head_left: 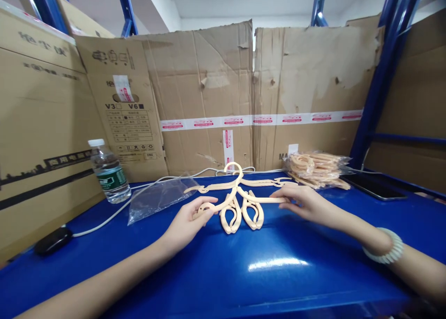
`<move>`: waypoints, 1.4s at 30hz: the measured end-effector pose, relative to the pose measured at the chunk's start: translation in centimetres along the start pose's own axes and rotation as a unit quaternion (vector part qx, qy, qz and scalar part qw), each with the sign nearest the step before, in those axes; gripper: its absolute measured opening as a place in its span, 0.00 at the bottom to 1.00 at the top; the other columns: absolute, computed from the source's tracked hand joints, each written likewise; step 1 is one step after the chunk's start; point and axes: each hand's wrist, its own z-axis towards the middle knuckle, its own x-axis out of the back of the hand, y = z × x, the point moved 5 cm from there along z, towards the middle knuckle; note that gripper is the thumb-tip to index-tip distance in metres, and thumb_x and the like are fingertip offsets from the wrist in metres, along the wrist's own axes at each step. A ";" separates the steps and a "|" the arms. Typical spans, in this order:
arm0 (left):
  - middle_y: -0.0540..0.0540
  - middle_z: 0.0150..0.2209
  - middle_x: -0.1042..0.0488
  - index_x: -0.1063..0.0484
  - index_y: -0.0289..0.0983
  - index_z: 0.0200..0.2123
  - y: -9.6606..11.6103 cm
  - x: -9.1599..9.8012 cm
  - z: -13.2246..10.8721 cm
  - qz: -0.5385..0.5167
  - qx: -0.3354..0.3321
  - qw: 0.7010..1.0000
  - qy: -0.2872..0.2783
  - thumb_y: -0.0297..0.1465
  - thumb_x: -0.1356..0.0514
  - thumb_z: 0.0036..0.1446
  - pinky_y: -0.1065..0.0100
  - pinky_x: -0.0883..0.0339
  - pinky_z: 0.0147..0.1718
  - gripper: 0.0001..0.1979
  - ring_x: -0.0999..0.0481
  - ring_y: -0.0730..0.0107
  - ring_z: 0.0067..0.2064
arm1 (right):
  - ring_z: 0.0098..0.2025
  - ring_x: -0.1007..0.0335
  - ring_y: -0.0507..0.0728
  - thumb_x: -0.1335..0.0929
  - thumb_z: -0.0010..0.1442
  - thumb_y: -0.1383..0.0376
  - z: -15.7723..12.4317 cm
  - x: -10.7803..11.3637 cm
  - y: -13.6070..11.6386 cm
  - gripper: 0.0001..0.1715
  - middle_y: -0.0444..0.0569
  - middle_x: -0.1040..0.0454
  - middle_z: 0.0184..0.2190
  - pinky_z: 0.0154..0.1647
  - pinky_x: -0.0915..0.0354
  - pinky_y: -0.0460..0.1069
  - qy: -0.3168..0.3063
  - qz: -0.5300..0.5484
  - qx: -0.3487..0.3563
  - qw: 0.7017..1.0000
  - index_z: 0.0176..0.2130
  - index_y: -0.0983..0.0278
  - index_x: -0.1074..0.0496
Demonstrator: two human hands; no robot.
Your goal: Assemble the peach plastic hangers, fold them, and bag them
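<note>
A cream plastic hanger [240, 196] with several folding arms and loops lies on the blue shelf surface [272, 268]. My left hand [190, 219] pinches one of its lower left arms between thumb and fingers. My right hand [306, 202] grips the end of a right arm of the same hanger. Both hands rest low on the surface, either side of the hanger's hook.
A clear bag of more cream hangers [317, 169] lies at the back right beside a dark phone [374, 187]. An empty clear plastic bag [158, 196], a water bottle [109, 172], a white cable and a black mouse [53, 241] sit at left. Cardboard boxes [209, 100] wall the back.
</note>
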 end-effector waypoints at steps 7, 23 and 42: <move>0.45 0.34 0.25 0.31 0.34 0.49 -0.4 0.1 0.2 -0.021 0.022 0.999 0.014 0.41 0.41 0.55 0.66 0.37 0.32 0.21 0.32 0.70 0.29 | 0.37 0.30 0.61 0.41 0.67 0.66 -0.3 0.5 0.1 0.17 0.54 0.24 0.35 0.36 0.38 0.53 0.032 -0.189 0.037 0.981 0.44 0.62 0.25; 0.45 0.34 0.25 0.32 0.34 0.48 -0.5 -0.1 0.2 -0.037 0.022 0.999 0.024 0.42 0.41 0.54 0.67 0.38 0.32 0.22 0.33 0.70 0.29 | 0.31 0.28 0.55 0.40 0.59 0.79 -0.6 0.6 -1.5 0.20 0.55 0.27 0.48 0.26 0.39 0.46 0.100 -0.412 0.053 0.904 0.43 0.64 0.27; 0.48 0.31 0.25 0.28 0.35 0.45 0.5 0.4 0.0 -0.096 0.015 0.993 0.074 0.36 0.37 0.50 0.68 0.33 0.32 0.19 0.30 0.72 0.28 | 0.31 0.30 0.54 0.31 0.59 0.58 -0.1 0.2 1.3 0.26 0.52 0.25 0.38 0.32 0.29 0.51 0.133 0.240 -0.106 0.956 0.55 0.64 0.32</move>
